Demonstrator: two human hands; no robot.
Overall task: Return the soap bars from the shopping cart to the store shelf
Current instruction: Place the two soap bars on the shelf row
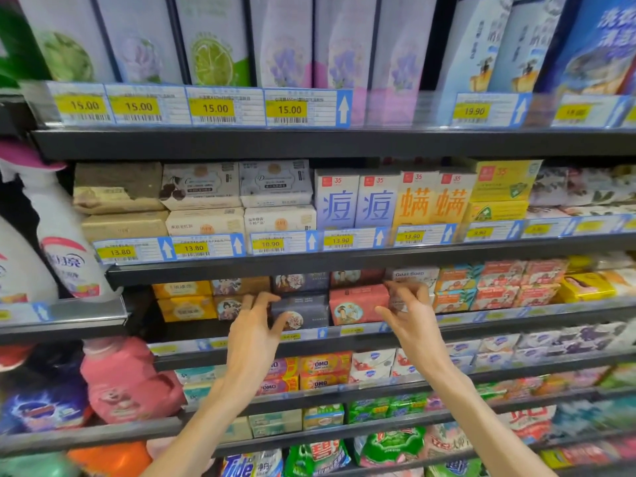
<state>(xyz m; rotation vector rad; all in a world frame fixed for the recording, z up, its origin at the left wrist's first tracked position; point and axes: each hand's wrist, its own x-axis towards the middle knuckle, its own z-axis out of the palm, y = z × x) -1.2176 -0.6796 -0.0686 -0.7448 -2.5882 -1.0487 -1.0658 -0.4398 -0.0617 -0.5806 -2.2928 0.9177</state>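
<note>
Reaching shelfward | left hand (253,327) grip loose on navy soap box (300,311) | right hand (411,320) grip spread, empty

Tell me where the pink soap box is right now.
In the head view, the pink soap box sits on the third shelf down, between the dark soap box and the right hand.

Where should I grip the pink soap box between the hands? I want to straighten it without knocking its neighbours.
Take the pink soap box by its two short ends, coming straight in from the front. Its broad face looks outward and the upper shelf sits close above. The right hand is already at its right end. The dark soap box stands close on its left, so that side looks tight.
</note>
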